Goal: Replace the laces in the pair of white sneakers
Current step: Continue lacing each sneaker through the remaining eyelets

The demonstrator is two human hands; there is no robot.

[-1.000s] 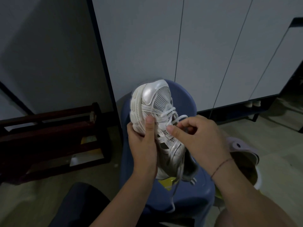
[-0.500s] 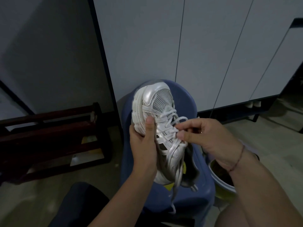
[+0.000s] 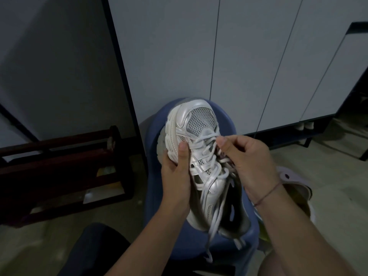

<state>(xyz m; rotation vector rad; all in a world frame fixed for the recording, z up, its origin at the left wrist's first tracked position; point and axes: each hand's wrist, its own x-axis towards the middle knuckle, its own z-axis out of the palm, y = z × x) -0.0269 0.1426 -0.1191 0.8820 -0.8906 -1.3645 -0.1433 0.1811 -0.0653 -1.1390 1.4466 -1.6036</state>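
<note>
Working the lace over the blue seat [image 3: 153,200]
Left hand [image 3: 175,176] is gripping the white sneaker [image 3: 199,124] by its side; right hand [image 3: 253,162] is pinching the lace [image 3: 207,138] near the toe. The contents of the pale tub [image 3: 313,215] beside it are unclear.

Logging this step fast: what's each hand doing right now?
Left hand: grips the white sneaker by its side.
Right hand: pinches the lace near the toe.

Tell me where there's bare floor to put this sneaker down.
Bare floor lies left, between the wooden rack and your knee, and far right, between the cabinet base and the lilac clog. The blue chair beneath the sneaker is crowded by the left hand, the right hand and dangling laces.
</note>
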